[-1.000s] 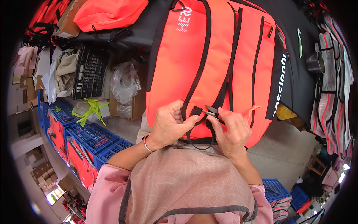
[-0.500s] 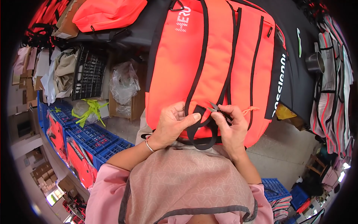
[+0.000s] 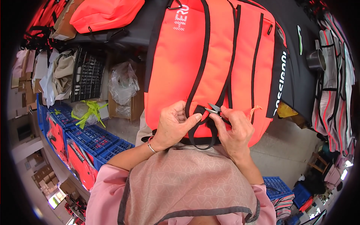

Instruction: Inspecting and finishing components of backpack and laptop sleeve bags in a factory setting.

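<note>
- Left grip (image 3: 174, 125) pinches a looped black webbing strap (image 3: 214, 135).
- Right grip (image 3: 235, 128), farther from that strap, clasps small silver-bladed snips (image 3: 214, 107), their long axis pointing leftward toward it.
- Beyond both grips lies an orange-red fabric backpack (image 3: 176, 71).

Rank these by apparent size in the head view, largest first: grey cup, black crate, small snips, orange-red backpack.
1. Orange-red backpack
2. Black crate
3. Grey cup
4. Small snips: smallest by what shows, though the right hand hides part of them.
</note>
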Available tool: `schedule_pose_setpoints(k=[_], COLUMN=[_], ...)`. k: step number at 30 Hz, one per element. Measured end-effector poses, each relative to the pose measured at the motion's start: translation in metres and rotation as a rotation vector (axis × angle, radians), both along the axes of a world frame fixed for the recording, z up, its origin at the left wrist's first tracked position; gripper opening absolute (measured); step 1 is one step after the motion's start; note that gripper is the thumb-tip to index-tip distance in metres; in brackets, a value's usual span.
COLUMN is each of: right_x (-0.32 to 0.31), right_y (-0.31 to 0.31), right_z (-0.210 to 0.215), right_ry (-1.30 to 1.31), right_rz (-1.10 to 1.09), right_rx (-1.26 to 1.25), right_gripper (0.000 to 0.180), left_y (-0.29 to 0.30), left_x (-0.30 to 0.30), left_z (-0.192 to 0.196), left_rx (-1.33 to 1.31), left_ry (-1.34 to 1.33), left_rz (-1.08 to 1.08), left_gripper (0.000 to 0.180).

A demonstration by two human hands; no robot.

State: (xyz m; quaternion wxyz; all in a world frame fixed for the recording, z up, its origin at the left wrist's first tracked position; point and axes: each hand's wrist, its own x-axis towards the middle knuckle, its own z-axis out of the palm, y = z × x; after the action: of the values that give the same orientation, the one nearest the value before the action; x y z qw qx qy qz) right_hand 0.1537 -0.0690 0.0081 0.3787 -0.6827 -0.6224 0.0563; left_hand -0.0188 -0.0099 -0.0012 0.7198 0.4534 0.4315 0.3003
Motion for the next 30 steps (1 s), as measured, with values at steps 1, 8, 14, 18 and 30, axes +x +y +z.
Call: schedule_pose_setpoints(k=[1,8,14,18,30], right_x=[0.000,0.002,0.000,-0.006,0.005], right_y=[0.000,0.001,0.001,-0.002,-0.002], right_z=[-0.001,-0.005,-0.005,-0.016,-0.005], right_ry=[0.000,-0.132,-0.234,0.605,0.093], right_rz=[-0.001,0.011,0.006,-0.090,-0.026], right_rx=[-0.001,0.038,0.054,-0.213,-0.068], right_gripper=[0.029,0.032,0.031,0.023,0.031], left_y=[0.000,0.001,0.000,0.006,0.003], left_x=[0.000,0.001,0.000,0.001,0.002], left_z=[0.000,0.000,-0.002,0.003,-0.004], left_rx=[-0.001,0.035,0.040,-0.155,-0.083], left_ry=[0.000,0.032,0.065,-0.105,-0.064], left_rz=[-0.001,-0.002,-0.016,-0.023,-0.015], left_gripper=[0.017,0.014,0.015,0.020,0.022])
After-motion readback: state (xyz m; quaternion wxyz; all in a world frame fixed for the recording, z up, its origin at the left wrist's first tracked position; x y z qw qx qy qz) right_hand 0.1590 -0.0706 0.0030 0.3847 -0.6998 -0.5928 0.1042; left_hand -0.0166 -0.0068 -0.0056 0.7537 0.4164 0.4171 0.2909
